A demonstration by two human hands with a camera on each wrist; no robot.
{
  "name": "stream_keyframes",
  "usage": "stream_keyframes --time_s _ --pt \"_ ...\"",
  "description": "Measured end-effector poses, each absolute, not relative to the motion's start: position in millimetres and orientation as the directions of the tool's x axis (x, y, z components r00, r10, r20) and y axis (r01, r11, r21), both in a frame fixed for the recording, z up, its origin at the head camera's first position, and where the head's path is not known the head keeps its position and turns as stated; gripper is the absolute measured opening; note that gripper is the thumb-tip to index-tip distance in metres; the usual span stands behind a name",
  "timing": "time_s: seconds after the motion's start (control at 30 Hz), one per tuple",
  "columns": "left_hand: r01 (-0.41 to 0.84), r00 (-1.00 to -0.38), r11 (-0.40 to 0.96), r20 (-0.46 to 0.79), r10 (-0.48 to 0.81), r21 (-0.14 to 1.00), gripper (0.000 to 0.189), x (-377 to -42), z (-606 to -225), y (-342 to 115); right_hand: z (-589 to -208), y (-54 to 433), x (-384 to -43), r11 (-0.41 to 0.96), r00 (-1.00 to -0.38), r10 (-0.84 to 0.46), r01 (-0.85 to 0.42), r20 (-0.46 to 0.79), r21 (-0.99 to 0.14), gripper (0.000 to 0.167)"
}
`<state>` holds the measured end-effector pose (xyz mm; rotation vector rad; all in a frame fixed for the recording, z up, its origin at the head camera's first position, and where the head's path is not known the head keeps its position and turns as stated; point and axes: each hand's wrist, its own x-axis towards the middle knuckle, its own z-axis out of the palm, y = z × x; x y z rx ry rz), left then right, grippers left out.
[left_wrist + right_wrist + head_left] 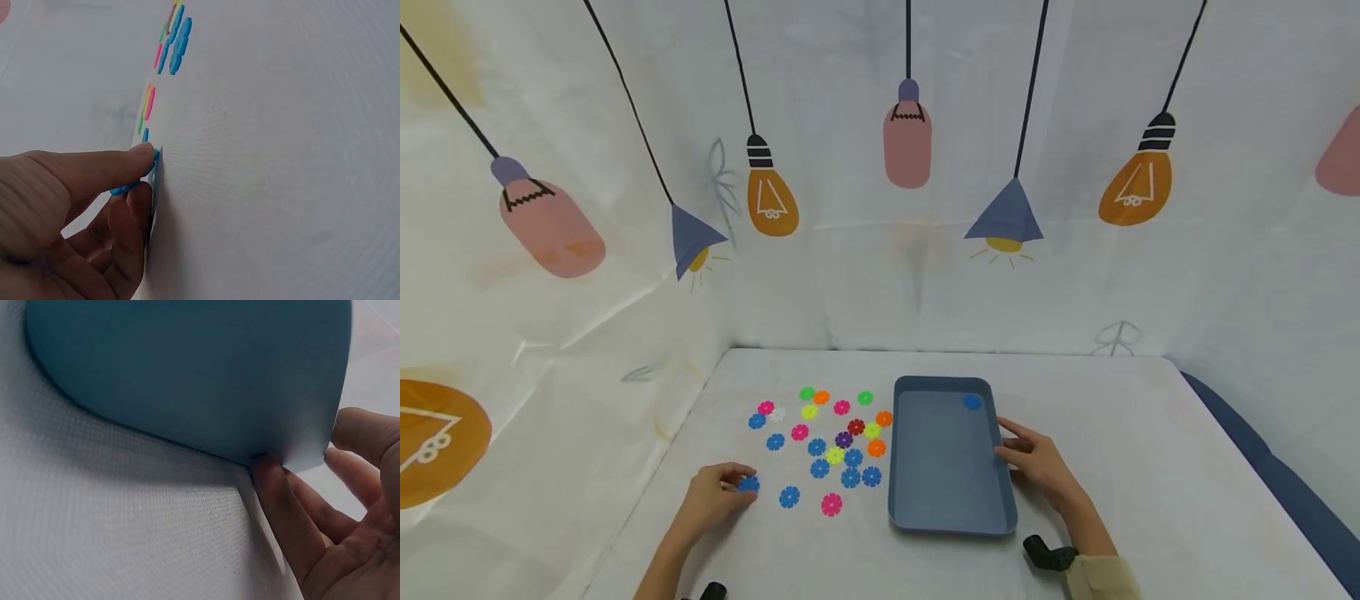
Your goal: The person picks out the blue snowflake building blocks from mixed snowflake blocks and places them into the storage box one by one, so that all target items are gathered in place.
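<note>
At the left of the table, my left hand (717,500) pinches a blue notched plastic disc (749,483) between thumb and fingers. In the left wrist view this blue disc (128,187) is partly covered by the thumb, just off the white surface. My right hand (1041,462) holds the right side of a grey-blue rectangular tray (951,521). The right wrist view shows one fingertip low against the tray's outer wall (187,381) and another digit at its rim. A single blue disc (972,402) lies inside the tray, near its far right corner.
Several loose discs in blue, pink, orange, green, yellow and other colours, such as a pink disc (831,504), lie scattered between my left hand and the tray. The white table (1165,467) meets a printed cloth wall (850,283) behind.
</note>
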<state>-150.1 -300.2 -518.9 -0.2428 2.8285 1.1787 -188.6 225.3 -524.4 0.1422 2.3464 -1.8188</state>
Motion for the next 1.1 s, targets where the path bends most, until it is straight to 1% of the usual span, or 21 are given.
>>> stream_keyframes --time_s 0.27,0.4,0.73,0.9,1.1 --pt "-0.191 -0.981 0.677 -0.125 -0.146 0.711 0.035 -155 -522 -298 -526 224 -190 0.240 -0.985 -0.030 0.159 -0.171 -0.958 0.062" --pt "-0.183 -0.983 0.650 -0.120 -0.140 0.738 0.038 -157 -523 -294 -528 224 -188 0.241 -0.984 -0.028 0.162 -0.174 -0.957 0.062" --pt "-0.091 -0.995 0.512 -0.060 -0.076 0.854 0.040 -172 -509 -268 -528 225 -187 0.254 -0.986 -0.022 0.157 -0.168 -0.954 0.062" --pt "-0.054 -0.998 0.452 -0.027 -0.065 0.891 0.042 -179 -503 -252 -526 224 -185 0.271 -0.985 -0.018 0.160 -0.171 -0.949 0.062" --pt "-0.041 -0.998 0.380 -0.019 -0.064 0.924 0.040 -186 -499 -231 -527 224 -185 0.267 -0.986 -0.021 0.152 -0.163 -0.952 0.061"
